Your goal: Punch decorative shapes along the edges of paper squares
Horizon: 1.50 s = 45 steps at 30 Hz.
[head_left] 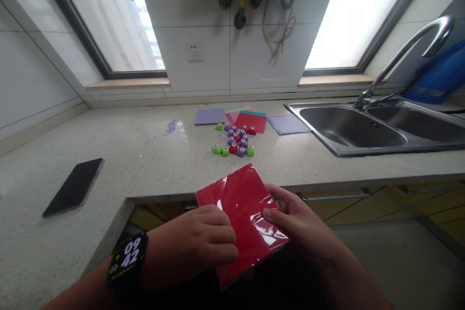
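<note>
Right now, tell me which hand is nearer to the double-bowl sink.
Right. The right hand, gripping the glossy red packet at its right edge, is left of the double-bowl sink, toward the person; the left hand is farther left, over the packet.

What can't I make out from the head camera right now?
In the head view:
Left hand: fingertips hidden by its own curled fingers.
Right hand: some fingers hidden behind the red packet.
Packet's far side: faces away from the camera.
Watch: smallest lettering too small and blurred to read.
Blue object: cut off by the right edge.
</note>
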Tool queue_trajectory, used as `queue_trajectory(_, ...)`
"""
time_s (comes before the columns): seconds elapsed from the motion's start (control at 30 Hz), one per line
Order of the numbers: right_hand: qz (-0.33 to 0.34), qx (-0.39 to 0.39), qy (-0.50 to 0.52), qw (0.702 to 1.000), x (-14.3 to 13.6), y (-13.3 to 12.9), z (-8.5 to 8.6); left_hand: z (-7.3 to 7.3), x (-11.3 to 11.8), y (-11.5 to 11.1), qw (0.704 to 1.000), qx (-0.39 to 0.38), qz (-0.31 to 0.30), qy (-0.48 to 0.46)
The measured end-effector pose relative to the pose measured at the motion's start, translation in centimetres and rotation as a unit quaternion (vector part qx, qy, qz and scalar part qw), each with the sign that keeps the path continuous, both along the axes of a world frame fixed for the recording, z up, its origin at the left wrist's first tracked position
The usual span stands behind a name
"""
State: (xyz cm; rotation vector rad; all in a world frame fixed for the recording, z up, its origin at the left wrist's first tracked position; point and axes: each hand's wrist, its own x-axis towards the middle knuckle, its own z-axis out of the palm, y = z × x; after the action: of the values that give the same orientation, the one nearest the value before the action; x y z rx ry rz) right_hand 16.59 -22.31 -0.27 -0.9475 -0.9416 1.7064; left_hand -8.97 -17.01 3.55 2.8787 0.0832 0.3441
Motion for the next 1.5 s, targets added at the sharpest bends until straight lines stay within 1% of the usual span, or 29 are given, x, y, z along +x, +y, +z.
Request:
queue_trajectory(0.1, -0.005, -0.001, -0.002, 1.0, 0.0, 0.0, -0.1, 0.0, 0.1, 0.0, 1.0, -0.009, -0.001, -0.007)
queue_trajectory(0.2, -0.004, -0.002, 0.003, 1.0, 0.0, 0.1, -0.2, -0.3, 0.4, -0.1, 1.0, -0.012, -0.005, -0.013)
queue_trajectory(0.4, -0.026, -0.004, 0.023, 0.999, 0.2, 0.3, -0.3, -0.8, 0.8, -0.6, 0.999, 0.022, 0.022, -0.01)
queue_trajectory(0.57, -0.012, 0.004, 0.032, 0.999, 0.5, 0.3, -0.2, -0.4, 0.9, -1.0, 0.998, 0.052, 0.006, -0.041)
queue_trajectory(0.77, -0.018, -0.004, 0.022, 1.0, 0.6, 0.2, -0.2, -0.7, 0.6, -0.8, 0.997, -0.003, 0.023, -0.075)
queue_trajectory(0.9, -0.032, 0.0, 0.021, 0.999, 0.4, 0.0, -0.2, -0.7, 0.3, -0.7, 0.998, -0.002, 0.018, -0.06)
queue_trajectory(1.0, -0.032, 0.004, 0.021, 0.999, 0.1, 0.0, -0.2, -0.6, 0.5, -1.2, 0.999, 0.003, 0.03, -0.017)
queue_trajectory(1.03, -0.028, 0.003, 0.021, 0.999, 0.0, 0.0, -0.2, -0.7, 0.6, -1.3, 0.999, 0.013, 0.036, -0.005)
queue_trajectory(1.1, -0.02, -0.007, 0.022, 1.0, -0.4, 0.0, -0.1, -1.0, 1.0, -1.6, 0.998, 0.058, 0.039, 0.004)
queue_trajectory(1.17, -0.013, -0.022, 0.021, 0.999, -0.7, 0.0, 0.2, -1.3, 1.3, -1.7, 0.993, 0.113, 0.026, -0.002)
queue_trajectory(1.23, -0.01, -0.034, 0.019, 0.999, -0.9, -0.1, 0.3, -1.3, 1.4, -1.8, 0.99, 0.139, 0.01, -0.006)
queue_trajectory(1.33, -0.01, -0.041, 0.009, 0.999, -0.9, -0.2, 0.5, -0.9, 1.4, -2.3, 0.992, 0.13, -0.002, -0.006)
queue_trajectory(1.5, 0.023, -0.039, 0.002, 0.999, -0.6, -0.5, 0.7, -0.4, 1.8, -3.8, 0.992, 0.122, -0.012, -0.019)
